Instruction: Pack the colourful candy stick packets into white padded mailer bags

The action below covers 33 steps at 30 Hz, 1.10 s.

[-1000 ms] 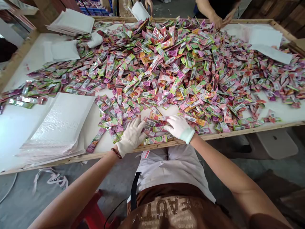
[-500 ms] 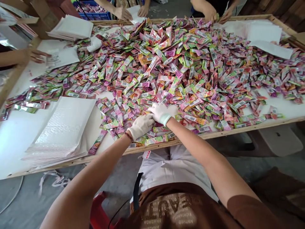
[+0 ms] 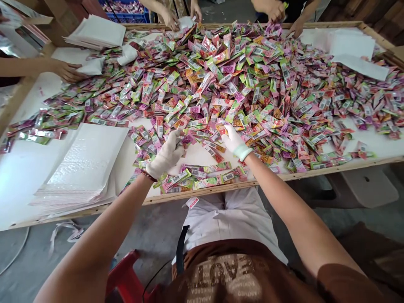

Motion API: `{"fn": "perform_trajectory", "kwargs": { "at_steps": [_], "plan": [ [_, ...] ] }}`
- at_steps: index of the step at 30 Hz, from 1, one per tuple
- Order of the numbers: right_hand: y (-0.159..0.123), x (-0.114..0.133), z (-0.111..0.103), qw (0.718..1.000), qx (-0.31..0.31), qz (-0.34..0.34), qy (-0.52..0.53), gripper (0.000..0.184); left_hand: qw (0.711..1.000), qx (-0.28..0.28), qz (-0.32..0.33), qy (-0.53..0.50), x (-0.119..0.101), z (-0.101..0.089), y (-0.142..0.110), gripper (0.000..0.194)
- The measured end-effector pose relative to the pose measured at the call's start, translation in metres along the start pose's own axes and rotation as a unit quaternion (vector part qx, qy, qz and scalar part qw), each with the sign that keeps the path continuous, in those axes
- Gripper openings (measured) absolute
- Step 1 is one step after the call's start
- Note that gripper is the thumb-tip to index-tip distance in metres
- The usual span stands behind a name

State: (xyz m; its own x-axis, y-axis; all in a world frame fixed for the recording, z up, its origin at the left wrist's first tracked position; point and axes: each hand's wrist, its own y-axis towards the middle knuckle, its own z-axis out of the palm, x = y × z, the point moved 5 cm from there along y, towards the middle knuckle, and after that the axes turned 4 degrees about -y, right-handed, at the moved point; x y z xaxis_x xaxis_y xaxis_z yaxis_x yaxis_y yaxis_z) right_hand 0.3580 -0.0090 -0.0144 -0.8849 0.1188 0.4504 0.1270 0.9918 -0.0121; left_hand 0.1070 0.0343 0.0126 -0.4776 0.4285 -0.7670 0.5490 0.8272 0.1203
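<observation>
My left hand (image 3: 167, 155), in a white glove with a beaded bracelet at the wrist, is over the near left side of the stick packet pile (image 3: 233, 99). Its fingers are curled in at the edge of the packets; what they hold, if anything, is hidden. My right hand (image 3: 234, 141), gloved too, reaches into the pile's front with its fingers closed on a pink stick packet (image 3: 222, 131). Between my hands a patch of white tabletop (image 3: 198, 154) shows. Several loose stick packets (image 3: 208, 182) lie along the table's near edge.
A stack of white bubble mailers (image 3: 88, 158) lies left of my left hand. More white mailers (image 3: 96, 33) are at the back left and others (image 3: 352, 44) at the back right. Co-workers' hands (image 3: 67, 70) work at the left and far sides. A wooden rim (image 3: 126, 202) borders the table.
My hands have moved apart from near each other: the left toward the left, the right slightly right and farther in. Tabletop between them is now uncovered. A co-worker's hand at left has moved onto a mailer.
</observation>
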Motion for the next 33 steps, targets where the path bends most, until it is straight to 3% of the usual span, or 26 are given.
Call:
{"fn": "perform_trajectory", "kwargs": {
  "at_steps": [3, 6, 9, 12, 14, 16, 19, 21, 25, 28, 31, 33],
  "plan": [
    [-0.007, -0.007, 0.016, 0.998, 0.04, 0.049, 0.015, 0.039, 0.995, 0.093, -0.004, 0.035, -0.011, 0.009, -0.005, 0.027],
    [-0.003, 0.002, 0.032, 0.994, 0.056, 0.056, -0.071, 0.047, 0.971, 0.176, -0.001, 0.165, -0.017, 0.024, -0.014, 0.021],
    [0.005, 0.009, 0.04, 0.99, 0.059, 0.063, -0.111, 0.047, 0.924, 0.212, -0.076, 0.309, -0.004, 0.026, -0.028, 0.032],
    [0.009, 0.008, 0.038, 0.992, 0.057, 0.055, -0.101, 0.041, 0.897, 0.258, -0.127, 0.337, 0.016, 0.021, -0.05, 0.036],
    [0.006, 0.006, 0.034, 0.993, 0.053, 0.043, -0.091, 0.038, 0.906, 0.25, -0.122, 0.319, 0.023, 0.014, -0.063, 0.029],
    [0.001, 0.002, 0.026, 0.995, 0.045, 0.027, -0.081, 0.037, 0.93, 0.205, -0.084, 0.294, 0.023, 0.003, -0.071, 0.026],
    [-0.014, -0.003, 0.013, 0.997, 0.039, 0.002, -0.062, 0.036, 0.964, 0.133, 0.0, 0.23, 0.009, -0.01, -0.071, 0.019],
    [-0.027, -0.003, 0.007, 0.998, 0.05, -0.023, -0.033, 0.032, 0.978, 0.115, 0.034, 0.171, -0.003, -0.011, -0.065, 0.019],
    [-0.054, 0.006, 0.013, 0.989, 0.124, -0.08, 0.001, 0.043, 0.974, 0.162, 0.053, 0.148, -0.017, 0.018, -0.05, 0.029],
    [-0.065, 0.012, 0.032, 0.972, 0.191, -0.107, -0.079, 0.051, 0.946, 0.227, 0.054, 0.224, -0.018, 0.052, -0.043, 0.029],
    [-0.064, 0.015, 0.047, 0.956, 0.207, -0.117, -0.172, 0.034, 0.926, 0.26, 0.052, 0.268, -0.015, 0.07, -0.039, 0.029],
    [-0.061, 0.014, 0.05, 0.952, 0.209, -0.115, -0.192, 0.023, 0.923, 0.26, 0.048, 0.28, -0.014, 0.071, -0.035, 0.026]
  ]
}}
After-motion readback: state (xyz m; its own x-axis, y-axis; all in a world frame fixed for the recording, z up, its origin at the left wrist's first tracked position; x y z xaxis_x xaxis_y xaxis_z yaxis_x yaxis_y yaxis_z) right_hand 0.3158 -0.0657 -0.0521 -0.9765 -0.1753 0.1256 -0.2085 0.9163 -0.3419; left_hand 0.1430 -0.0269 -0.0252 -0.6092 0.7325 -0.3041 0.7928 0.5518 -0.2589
